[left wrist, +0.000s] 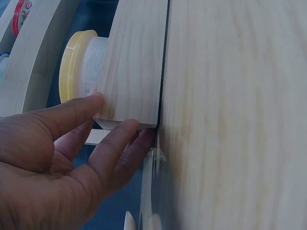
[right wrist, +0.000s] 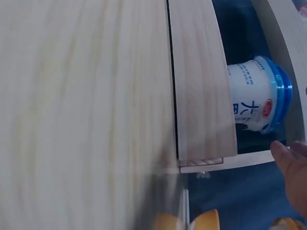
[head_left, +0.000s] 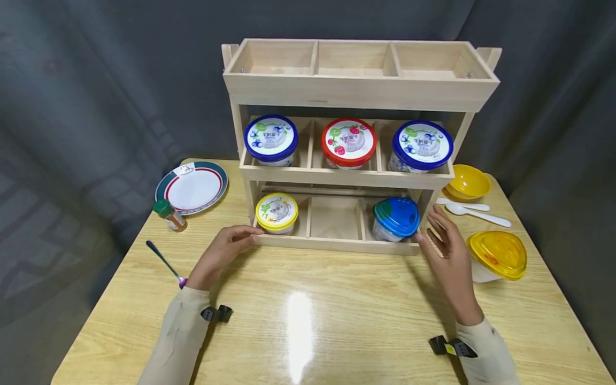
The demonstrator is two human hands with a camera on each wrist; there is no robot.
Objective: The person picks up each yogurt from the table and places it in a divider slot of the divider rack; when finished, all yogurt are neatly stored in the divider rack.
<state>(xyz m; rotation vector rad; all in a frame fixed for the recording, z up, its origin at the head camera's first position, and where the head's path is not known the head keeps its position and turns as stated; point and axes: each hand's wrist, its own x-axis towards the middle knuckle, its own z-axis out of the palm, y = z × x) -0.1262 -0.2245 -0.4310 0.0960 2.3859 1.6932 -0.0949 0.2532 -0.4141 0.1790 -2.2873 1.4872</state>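
Note:
A three-tier wooden rack stands at the back of the table. My left hand holds its bottom tier at the left front corner; in the left wrist view, fingertips lie at the end of the front board. Just beside that corner sits a tub with a yellow lid. At the rack's lower right, my right hand is spread, thumb tip right at the front corner. A tub with a blue lid fills the bottom right compartment, its white side showing in the right wrist view.
The middle tier holds two dark-blue-lidded tubs and a red-lidded tub. Left stand a plate, a green-capped spice jar and a spoon. Right are a yellow bowl, white plastic cutlery and a yellow-lidded container.

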